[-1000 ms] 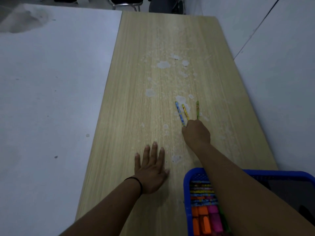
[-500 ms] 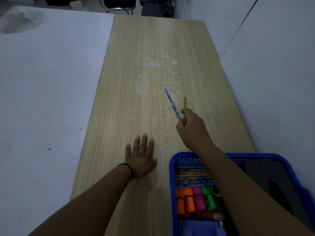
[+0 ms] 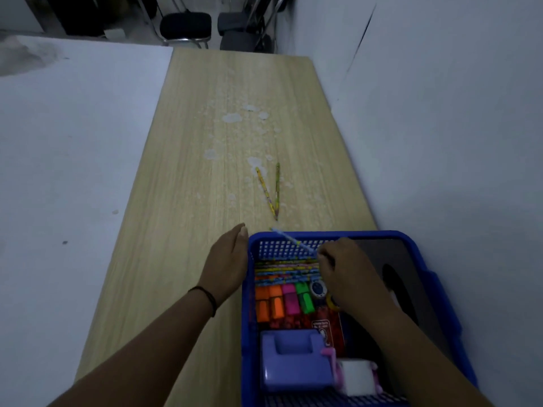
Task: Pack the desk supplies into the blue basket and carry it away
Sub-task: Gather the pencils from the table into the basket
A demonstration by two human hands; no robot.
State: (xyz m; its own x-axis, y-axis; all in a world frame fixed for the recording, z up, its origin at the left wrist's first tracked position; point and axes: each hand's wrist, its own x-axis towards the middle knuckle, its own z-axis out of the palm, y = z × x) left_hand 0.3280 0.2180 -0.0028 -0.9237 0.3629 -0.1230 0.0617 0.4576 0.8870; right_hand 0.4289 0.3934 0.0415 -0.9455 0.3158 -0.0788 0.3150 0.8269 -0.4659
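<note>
The blue basket (image 3: 417, 239) stands at the desk's near right corner. Inside lie a row of patterned pencils (image 3: 285, 270), orange, pink and green highlighters (image 3: 282, 301), a purple sharpener (image 3: 293, 359) and a dark flat item (image 3: 388, 268). My right hand (image 3: 343, 274) is over the basket and pinches a blue pencil (image 3: 289, 239) that points up and left across the far rim. My left hand (image 3: 227, 259) rests with straight fingers against the basket's left wall. A yellow pencil (image 3: 266, 190) and a green pencil (image 3: 277, 189) lie on the desk beyond the basket.
The wooden desk (image 3: 191, 201) carries white blotches around its middle. A white surface (image 3: 73, 171) adjoins it on the left and a white wall (image 3: 440, 142) on the right. Dark chairs (image 3: 188, 26) stand past the far end.
My right hand lifted the blue pencil off the desk and drew it back over the basket. My left hand left the desktop and moved right to the basket's side.
</note>
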